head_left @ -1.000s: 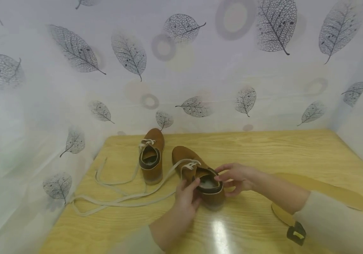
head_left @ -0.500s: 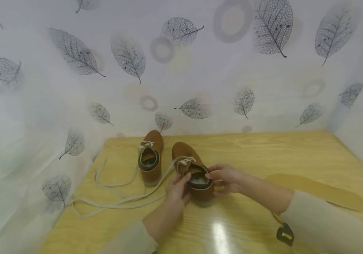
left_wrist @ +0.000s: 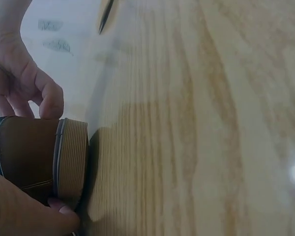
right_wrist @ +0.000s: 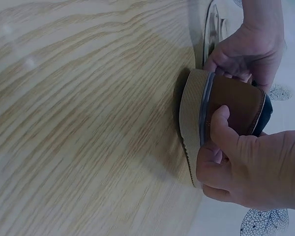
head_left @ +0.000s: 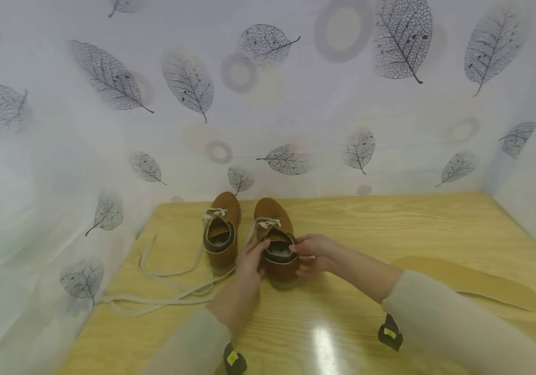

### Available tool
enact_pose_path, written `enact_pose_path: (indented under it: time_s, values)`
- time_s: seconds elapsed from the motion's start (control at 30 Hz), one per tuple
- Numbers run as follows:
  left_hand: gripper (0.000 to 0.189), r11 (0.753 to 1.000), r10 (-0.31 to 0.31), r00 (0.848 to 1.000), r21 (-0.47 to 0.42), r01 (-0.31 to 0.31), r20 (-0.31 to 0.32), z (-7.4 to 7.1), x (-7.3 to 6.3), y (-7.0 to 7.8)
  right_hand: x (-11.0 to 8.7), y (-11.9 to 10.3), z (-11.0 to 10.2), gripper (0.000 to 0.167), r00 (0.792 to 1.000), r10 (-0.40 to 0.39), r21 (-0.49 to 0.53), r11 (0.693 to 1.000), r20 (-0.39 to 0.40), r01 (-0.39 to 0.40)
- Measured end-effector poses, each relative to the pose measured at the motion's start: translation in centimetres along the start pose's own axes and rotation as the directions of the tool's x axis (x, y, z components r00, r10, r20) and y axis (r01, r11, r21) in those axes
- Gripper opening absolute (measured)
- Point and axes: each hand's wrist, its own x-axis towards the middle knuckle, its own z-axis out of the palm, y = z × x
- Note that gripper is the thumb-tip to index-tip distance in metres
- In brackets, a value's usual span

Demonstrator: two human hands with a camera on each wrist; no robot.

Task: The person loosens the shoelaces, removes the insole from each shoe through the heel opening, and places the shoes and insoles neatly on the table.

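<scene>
In the head view, both hands hold a brown lace-up shoe (head_left: 282, 271) by its heel end, toe pointing to the back wall. My left hand (head_left: 248, 264) grips its left side, thumb at the dark collar. On the other side, my right hand (head_left: 317, 252) pinches the collar, fingers along the outer wall. The left wrist view shows the brown heel (left_wrist: 27, 152) and ridged pale sole between the two hands. From the right wrist view, the sole (right_wrist: 192, 108) sits close over the table. A matching shoe (head_left: 223, 258) stands just left, its pale lace (head_left: 169, 272) trailing leftward.
Long pale laces (head_left: 165, 300) lie across the table's left part. Two tan insole-shaped pieces (head_left: 488, 284) lie at the right, one partly behind the right sleeve (head_left: 455, 312). A leaf-patterned sheet (head_left: 315, 114) hangs behind and beside the wooden table (head_left: 390, 219).
Both hands have moved the held shoe left and toward the back, turning it straighter until it stands nearly parallel to the other shoe. Its laces have shifted along with it.
</scene>
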Motion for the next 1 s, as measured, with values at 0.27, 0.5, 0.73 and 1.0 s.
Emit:
enact_pose_path:
  time_s: [0.27,0.5,0.73,1.0]
  values:
    - [0.053,0.998,0.034,0.999,0.057,-0.035,0.015,-0.3,2.0,1.3,1.1,-0.5,1.8,0.034,1.000,0.005,0.059,0.998,-0.018,-0.004]
    - [0.055,0.993,0.079,0.995,0.085,-0.083,0.053,-0.3,3.1,1.7,1.9,-0.6,2.3,0.023,1.000,0.005,0.143,0.990,-0.022,-0.002]
    - [0.050,0.972,0.235,0.968,0.009,-0.235,-0.088,0.6,3.4,0.7,2.3,-0.8,2.8,0.017,0.999,-0.010,0.183,0.983,-0.049,0.019]
    - [0.038,0.960,0.278,0.942,0.021,-0.279,-0.190,1.0,2.7,0.1,1.5,-0.5,2.6,0.021,0.998,-0.043,0.218,0.975,-0.041,0.050]
